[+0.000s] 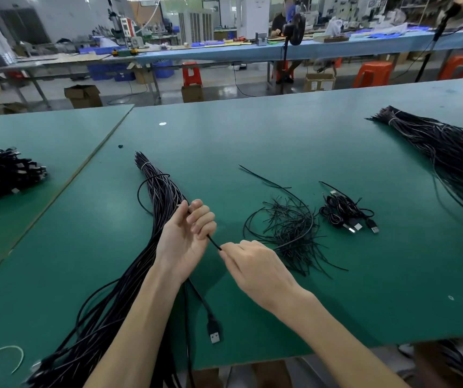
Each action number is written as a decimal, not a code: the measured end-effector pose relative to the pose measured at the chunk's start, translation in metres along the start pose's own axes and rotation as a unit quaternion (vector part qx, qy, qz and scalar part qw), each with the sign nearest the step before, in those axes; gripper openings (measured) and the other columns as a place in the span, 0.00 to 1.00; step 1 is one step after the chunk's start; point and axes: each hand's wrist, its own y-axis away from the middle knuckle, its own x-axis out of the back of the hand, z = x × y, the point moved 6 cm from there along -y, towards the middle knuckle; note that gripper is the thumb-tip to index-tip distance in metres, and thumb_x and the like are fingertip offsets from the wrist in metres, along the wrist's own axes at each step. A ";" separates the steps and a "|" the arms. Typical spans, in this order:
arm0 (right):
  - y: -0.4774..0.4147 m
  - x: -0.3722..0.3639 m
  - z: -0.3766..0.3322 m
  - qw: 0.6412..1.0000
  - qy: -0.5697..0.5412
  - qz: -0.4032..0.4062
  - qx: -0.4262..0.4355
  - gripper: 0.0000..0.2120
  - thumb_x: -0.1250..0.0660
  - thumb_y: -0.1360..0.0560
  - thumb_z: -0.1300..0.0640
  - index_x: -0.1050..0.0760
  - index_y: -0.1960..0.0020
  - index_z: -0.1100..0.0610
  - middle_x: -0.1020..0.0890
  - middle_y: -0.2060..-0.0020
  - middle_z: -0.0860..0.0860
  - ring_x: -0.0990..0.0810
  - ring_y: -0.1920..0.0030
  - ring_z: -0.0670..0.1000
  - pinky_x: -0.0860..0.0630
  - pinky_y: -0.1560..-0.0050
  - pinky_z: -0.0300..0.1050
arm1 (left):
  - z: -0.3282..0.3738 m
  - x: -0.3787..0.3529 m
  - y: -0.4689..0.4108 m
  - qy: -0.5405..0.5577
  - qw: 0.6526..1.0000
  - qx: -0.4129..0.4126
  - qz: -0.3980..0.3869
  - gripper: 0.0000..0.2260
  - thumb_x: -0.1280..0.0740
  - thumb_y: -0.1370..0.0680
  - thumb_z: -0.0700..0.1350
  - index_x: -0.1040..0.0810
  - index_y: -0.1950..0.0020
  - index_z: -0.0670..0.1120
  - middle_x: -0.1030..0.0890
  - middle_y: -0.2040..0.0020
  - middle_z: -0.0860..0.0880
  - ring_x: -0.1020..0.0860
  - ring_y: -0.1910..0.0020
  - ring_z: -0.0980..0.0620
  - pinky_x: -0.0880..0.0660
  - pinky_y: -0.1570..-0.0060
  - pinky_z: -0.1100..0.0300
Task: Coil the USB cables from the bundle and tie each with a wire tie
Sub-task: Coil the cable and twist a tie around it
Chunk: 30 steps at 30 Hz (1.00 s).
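A long bundle of black USB cables (157,189) lies on the green table, banded near its far end. My left hand (188,233) is closed around one black cable (214,242) above the bundle. That cable's USB plug (214,330) hangs below my wrist. My right hand (255,264) pinches the same cable just right of the left hand. A loose pile of black wire ties (289,231) lies to the right of my hands. Beyond it sit coiled cables (345,212) with their plugs showing.
A second large bundle of cables (445,147) lies at the far right. A heap of coiled cables (3,172) sits on the left table. A pale tie (3,352) lies at the near left edge. Benches, stools and a seated person are behind.
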 end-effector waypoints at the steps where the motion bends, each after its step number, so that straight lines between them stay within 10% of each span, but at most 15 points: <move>1: 0.000 -0.001 0.002 1.000 -0.008 -0.004 -0.007 0.12 0.39 0.15 0.56 0.24 0.56 0.58 0.29 0.69 0.46 0.33 0.67 0.51 0.36 0.59 0.42 | 0.000 0.000 0.000 -0.020 1.000 -0.003 -0.003 0.17 0.47 0.12 0.50 0.28 0.56 0.45 0.36 0.68 0.54 0.38 0.72 0.56 0.36 0.71 0.63; 8: 0.003 -0.002 0.026 0.991 -0.084 -0.072 -0.080 0.15 0.39 0.15 0.47 0.19 0.45 0.55 0.17 0.56 0.49 0.21 0.55 0.51 0.24 0.48 0.48 | -0.005 -0.004 0.003 -0.163 0.986 0.005 -0.012 0.17 0.40 0.15 0.52 0.21 0.58 0.47 0.26 0.70 0.55 0.27 0.72 0.54 0.24 0.63 0.60; 13: -0.012 0.023 0.051 0.977 -0.118 -0.094 -0.152 0.19 0.27 0.26 0.38 0.26 0.66 0.50 0.24 0.71 0.45 0.29 0.69 0.44 0.33 0.66 0.38 | -0.017 -0.016 0.014 -0.242 0.959 0.095 -0.115 0.21 0.45 0.13 0.52 0.24 0.62 0.45 0.27 0.76 0.54 0.29 0.80 0.56 0.28 0.69 0.63; 20: -0.019 0.034 0.057 0.967 -0.045 -0.136 -0.212 0.11 0.31 0.21 0.49 0.19 0.59 0.54 0.18 0.64 0.50 0.20 0.59 0.55 0.23 0.57 0.49 | -0.055 -0.006 0.010 -0.573 0.790 0.153 -0.154 0.25 0.46 0.13 0.57 0.20 0.55 0.41 0.17 0.64 0.40 0.21 0.71 0.45 0.32 0.68 0.58; 25: -0.023 0.038 0.052 0.961 -0.077 -0.095 -0.249 0.19 0.38 0.18 0.51 0.24 0.65 0.57 0.18 0.69 0.51 0.19 0.65 0.54 0.25 0.62 0.48 | -0.045 0.002 -0.003 -0.563 0.818 0.049 -0.107 0.25 0.43 0.14 0.60 0.16 0.44 0.42 0.14 0.47 0.37 0.16 0.48 0.41 0.22 0.48 0.54; 30: -0.034 0.053 0.032 0.978 -0.033 -0.030 -0.204 0.14 0.41 0.15 0.51 0.20 0.49 0.57 0.17 0.54 0.51 0.20 0.53 0.55 0.23 0.50 0.51 | -0.036 0.006 -0.010 -0.524 0.849 -0.006 -0.072 0.23 0.41 0.15 0.60 0.18 0.34 0.45 0.18 0.34 0.42 0.21 0.32 0.44 0.25 0.33 0.56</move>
